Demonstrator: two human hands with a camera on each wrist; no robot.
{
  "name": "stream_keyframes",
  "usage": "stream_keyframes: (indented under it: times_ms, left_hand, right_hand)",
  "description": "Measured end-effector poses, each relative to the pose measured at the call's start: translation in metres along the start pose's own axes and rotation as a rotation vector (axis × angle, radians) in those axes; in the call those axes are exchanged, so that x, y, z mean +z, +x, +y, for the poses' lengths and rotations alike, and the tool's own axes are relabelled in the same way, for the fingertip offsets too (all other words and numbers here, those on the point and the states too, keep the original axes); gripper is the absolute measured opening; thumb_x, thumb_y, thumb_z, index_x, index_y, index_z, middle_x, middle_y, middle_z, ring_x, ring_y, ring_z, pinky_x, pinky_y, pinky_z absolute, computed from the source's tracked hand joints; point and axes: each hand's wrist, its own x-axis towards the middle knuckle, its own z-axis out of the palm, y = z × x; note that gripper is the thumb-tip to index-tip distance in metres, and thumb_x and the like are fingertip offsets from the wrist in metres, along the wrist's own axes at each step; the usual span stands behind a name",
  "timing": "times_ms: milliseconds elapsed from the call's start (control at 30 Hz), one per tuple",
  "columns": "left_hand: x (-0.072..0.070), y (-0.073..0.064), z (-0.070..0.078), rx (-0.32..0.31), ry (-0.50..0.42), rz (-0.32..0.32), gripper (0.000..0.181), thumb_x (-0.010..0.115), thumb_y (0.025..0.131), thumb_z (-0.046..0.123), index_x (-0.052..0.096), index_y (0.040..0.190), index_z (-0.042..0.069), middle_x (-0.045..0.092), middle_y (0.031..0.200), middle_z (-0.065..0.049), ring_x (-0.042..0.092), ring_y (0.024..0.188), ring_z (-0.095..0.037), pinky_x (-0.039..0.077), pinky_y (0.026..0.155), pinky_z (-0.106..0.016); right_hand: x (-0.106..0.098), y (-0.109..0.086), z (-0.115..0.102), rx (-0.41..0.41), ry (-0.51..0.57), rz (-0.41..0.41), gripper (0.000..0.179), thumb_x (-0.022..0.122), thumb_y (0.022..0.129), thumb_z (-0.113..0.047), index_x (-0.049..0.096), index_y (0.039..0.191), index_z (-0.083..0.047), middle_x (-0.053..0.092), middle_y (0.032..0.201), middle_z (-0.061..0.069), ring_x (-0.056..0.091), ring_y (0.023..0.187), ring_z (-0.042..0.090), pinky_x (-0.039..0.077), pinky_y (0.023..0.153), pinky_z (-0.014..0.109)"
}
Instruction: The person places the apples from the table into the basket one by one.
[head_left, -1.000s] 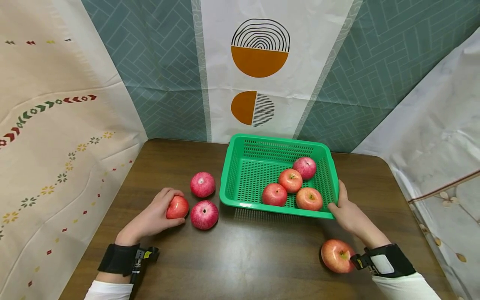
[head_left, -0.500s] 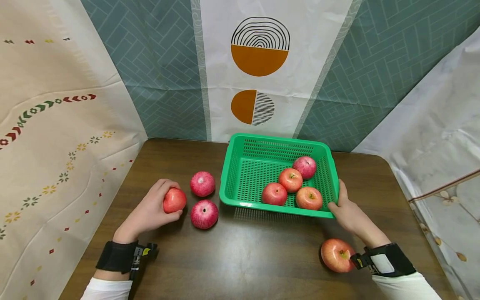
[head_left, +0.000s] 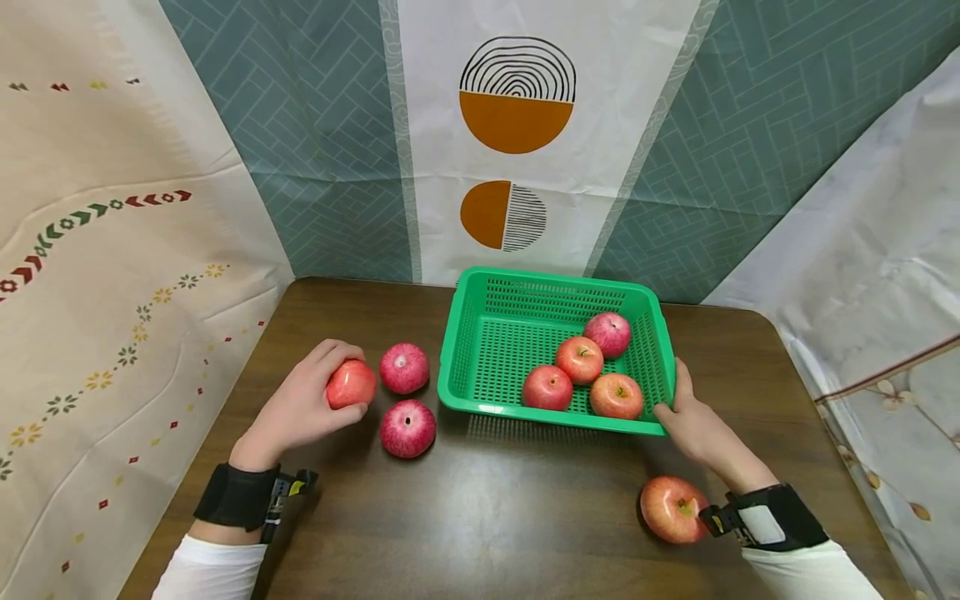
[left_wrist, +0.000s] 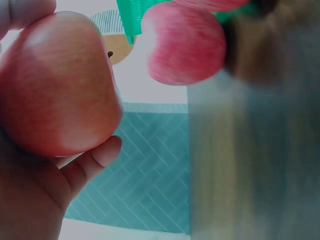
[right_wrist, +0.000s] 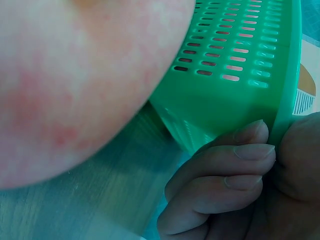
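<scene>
My left hand (head_left: 298, 407) holds a red apple (head_left: 351, 384) at the left of the table, with fingers and thumb around its sides. In the left wrist view this apple (left_wrist: 62, 87) shows its stem, and the table surface lies off to one side. Two darker red apples, a rear one (head_left: 404, 368) and a nearer one (head_left: 408, 429), lie just to the right of that hand. My right hand (head_left: 699, 427) grips the near right corner of a green plastic basket (head_left: 510, 350). In the right wrist view, the curled fingers (right_wrist: 225, 192) press under the rim, the thumb on the other side.
Several apples (head_left: 580, 360) sit in the basket's right half. Another apple (head_left: 672, 509) lies on the brown table (head_left: 480, 517) beside my right wrist. Patterned cloth (head_left: 322, 167) hangs behind the table and along both sides.
My left hand has raised the apple and carried it a little away from me, beside the rear dark apple. The right hand and basket stay put.
</scene>
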Motion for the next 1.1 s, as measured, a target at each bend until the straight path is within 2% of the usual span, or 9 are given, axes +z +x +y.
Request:
stream_keyframes:
  times_ms: [167, 633, 867, 1100]
  left_hand:
    - [-0.001, 0.013, 0.012, 0.041, -0.008, 0.006, 0.055, 0.087, 0.077, 0.021, 0.064, 0.126, 0.016, 0.058, 0.126, -0.002, 0.06, 0.104, -0.024, 0.059, 0.077, -0.047]
    - [0.007, 0.053, 0.048, 0.123, -0.043, -0.041, 0.054, 0.083, 0.079, 0.026, 0.061, 0.127, 0.018, 0.058, 0.128, 0.002, 0.059, 0.11, -0.02, 0.059, 0.083, -0.046]
    - [0.015, 0.075, 0.061, 0.14, -0.047, -0.085, 0.058, 0.083, 0.081, 0.03, 0.058, 0.131, 0.016, 0.057, 0.127, 0.003, 0.058, 0.109, -0.017, 0.059, 0.083, -0.04]
    - [0.023, 0.104, 0.079, 0.183, -0.028, -0.135, 0.057, 0.08, 0.082, 0.033, 0.059, 0.131, 0.013, 0.058, 0.127, -0.001, 0.058, 0.109, -0.019, 0.059, 0.082, -0.038]
  right_hand:
    - [0.0, -0.001, 0.001, -0.003, 0.0, -0.002, 0.089, 0.042, 0.109, -0.023, -0.025, 0.161, 0.002, 0.051, 0.138, 0.045, 0.062, 0.105, 0.041, 0.05, 0.082, 0.052]
    - [0.002, -0.002, 0.0, -0.013, 0.008, 0.001, 0.09, 0.042, 0.109, -0.022, -0.026, 0.161, 0.002, 0.049, 0.141, 0.046, 0.063, 0.109, 0.043, 0.051, 0.086, 0.056]
    - [0.001, -0.002, -0.001, -0.007, 0.013, 0.002, 0.089, 0.042, 0.108, -0.021, -0.025, 0.161, 0.002, 0.05, 0.139, 0.045, 0.062, 0.105, 0.041, 0.051, 0.083, 0.052]
    - [0.001, -0.002, -0.002, -0.01, -0.003, 0.005, 0.089, 0.043, 0.108, -0.021, -0.025, 0.161, 0.004, 0.052, 0.134, 0.046, 0.063, 0.103, 0.041, 0.051, 0.082, 0.053]
